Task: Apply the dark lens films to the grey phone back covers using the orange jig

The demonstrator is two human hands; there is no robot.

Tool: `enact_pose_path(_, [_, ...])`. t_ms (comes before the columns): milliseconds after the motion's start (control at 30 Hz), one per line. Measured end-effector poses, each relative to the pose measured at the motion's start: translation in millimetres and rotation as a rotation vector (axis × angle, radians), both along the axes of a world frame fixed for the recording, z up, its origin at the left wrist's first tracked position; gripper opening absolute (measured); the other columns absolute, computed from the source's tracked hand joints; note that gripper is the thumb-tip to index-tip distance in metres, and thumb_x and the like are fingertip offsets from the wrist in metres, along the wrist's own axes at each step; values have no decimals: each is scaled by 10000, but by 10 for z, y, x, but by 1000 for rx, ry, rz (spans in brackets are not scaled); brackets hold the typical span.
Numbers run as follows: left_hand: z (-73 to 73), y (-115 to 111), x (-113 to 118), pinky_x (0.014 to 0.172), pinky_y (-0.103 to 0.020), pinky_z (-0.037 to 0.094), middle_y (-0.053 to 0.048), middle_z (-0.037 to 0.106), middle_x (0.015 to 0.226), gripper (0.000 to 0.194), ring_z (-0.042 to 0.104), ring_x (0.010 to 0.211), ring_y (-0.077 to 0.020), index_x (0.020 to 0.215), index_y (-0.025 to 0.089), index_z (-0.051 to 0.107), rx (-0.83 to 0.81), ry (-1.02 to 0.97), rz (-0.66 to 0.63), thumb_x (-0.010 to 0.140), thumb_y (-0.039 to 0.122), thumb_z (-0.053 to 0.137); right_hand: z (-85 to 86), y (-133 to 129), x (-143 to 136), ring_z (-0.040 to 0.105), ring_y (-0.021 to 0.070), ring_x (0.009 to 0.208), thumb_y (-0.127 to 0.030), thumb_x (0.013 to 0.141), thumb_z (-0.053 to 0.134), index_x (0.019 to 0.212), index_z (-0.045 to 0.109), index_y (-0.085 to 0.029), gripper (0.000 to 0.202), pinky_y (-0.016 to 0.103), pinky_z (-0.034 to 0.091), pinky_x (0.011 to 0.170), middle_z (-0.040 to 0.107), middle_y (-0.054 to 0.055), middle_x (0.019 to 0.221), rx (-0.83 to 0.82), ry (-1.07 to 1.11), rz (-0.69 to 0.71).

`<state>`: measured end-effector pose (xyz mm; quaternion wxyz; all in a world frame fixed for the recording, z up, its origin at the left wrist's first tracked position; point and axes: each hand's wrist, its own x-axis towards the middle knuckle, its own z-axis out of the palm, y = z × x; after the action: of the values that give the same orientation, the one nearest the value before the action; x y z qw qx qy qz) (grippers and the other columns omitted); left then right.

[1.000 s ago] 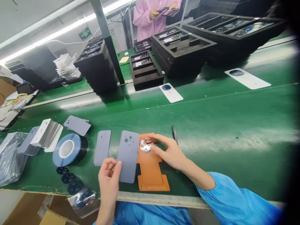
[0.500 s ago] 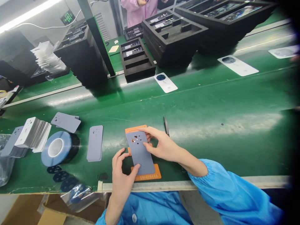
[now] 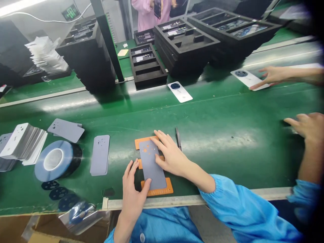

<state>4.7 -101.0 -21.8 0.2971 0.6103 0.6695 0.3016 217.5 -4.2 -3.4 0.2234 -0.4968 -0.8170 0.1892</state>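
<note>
A grey phone-shaped sheet (image 3: pixel 154 168) with several small holes near its top lies on an orange fixture (image 3: pixel 169 186). My left hand (image 3: pixel 135 185) is at the lower left of the sheet, fingers apart, its thumb touching the sheet's lower left part. My right hand (image 3: pixel 168 153) rests over the upper right edge, fingers spread, the fingertips near the top of the sheet and the thumb on its right side. Black tweezers (image 3: pixel 178 139) lie just beyond my right hand. To the left is a small stack of grey sheets (image 3: pixel 100 157).
A blue tape roll (image 3: pixel 42 165), a white sheet stack (image 3: pixel 19 143) and more grey sheets (image 3: pixel 67 130) stand left. Black trays (image 3: pixel 149 76) line the back, near a white panel (image 3: pixel 183 94). At right, a co-worker's hand (image 3: pixel 275 76) touches another white panel (image 3: pixel 246 80); another hand (image 3: pixel 307 125) is lower.
The grey sheet's top has shifted right and now sits aligned on the orange fixture. My right fingers have spread over its top. A co-worker's hands have come in from the right.
</note>
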Motion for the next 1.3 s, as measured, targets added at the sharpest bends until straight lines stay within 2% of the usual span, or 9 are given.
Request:
enact_pose_path(133, [-55,-11,0,1166,-551,396,-118,463,1567,617,438,1447,-334,1489,312,494,42,-7,-5,904,333,688,48,-405,-148,240,322,1558,-127,926,407,1565,388,-175,641,654,254,1217,320,150,1662,38,-83,91])
enact_pose_path(267, [-88,-22,-20,1154,-537,410,-99,471,1571,614,444,1443,-328,1504,336,477,51,8,-27,918,304,658,22,-694,-312,215,398,1552,-332,986,475,1595,360,-208,632,696,283,1172,276,150,1673,38,-214,99])
enact_pose_path(433, [-94,-20,-20,1130,-517,431,-102,478,1574,612,476,1423,-321,1521,322,448,100,43,-65,938,269,625,-34,-562,-431,257,433,1530,-625,968,478,1596,363,-185,775,700,270,1155,253,197,1669,39,-309,34])
enact_pose_path(533, [-83,-14,0,1116,-495,445,-113,497,1560,608,490,1420,-309,1530,302,429,149,66,-78,949,218,585,-37,-439,-485,278,427,1522,-693,956,449,1585,388,-183,811,684,246,1168,294,202,1657,57,-334,0])
enact_pose_path(800, [-134,-34,8,1065,-481,485,-151,529,1527,646,533,1385,-308,1565,268,341,243,113,-84,964,225,574,28,-384,-627,363,386,1479,-650,960,491,1531,477,-213,719,630,181,1216,473,186,1563,93,-347,-99])
enact_pose_path(1033, [-187,-52,19,1098,-477,472,-153,521,1537,659,506,1414,-283,1601,225,257,299,138,-92,992,210,508,-30,-465,-552,323,385,1505,-628,1003,412,1568,413,-156,737,655,184,1203,393,179,1621,116,-426,-29])
enact_pose_path(1133, [-193,-60,3,1122,-466,459,-135,531,1534,628,477,1440,-269,1587,221,303,295,131,-125,993,212,505,-14,-649,-468,314,387,1514,-572,1011,440,1585,381,-170,704,665,193,1201,344,167,1646,129,-434,15])
enact_pose_path(1233, [-210,-70,-10,1127,-477,457,-119,528,1542,519,457,1455,-274,1508,231,451,300,137,-157,995,252,530,-9,-826,-354,383,371,1483,-510,1014,479,1533,470,-228,591,665,205,1209,400,139,1623,112,-408,27])
enact_pose_path(1300, [-221,-72,-8,1115,-495,466,-115,516,1552,426,455,1456,-285,1422,236,551,304,149,-164,997,251,530,-41,-877,-281,419,374,1461,-490,1012,500,1477,535,-241,528,685,230,1198,435,146,1599,94,-380,-36])
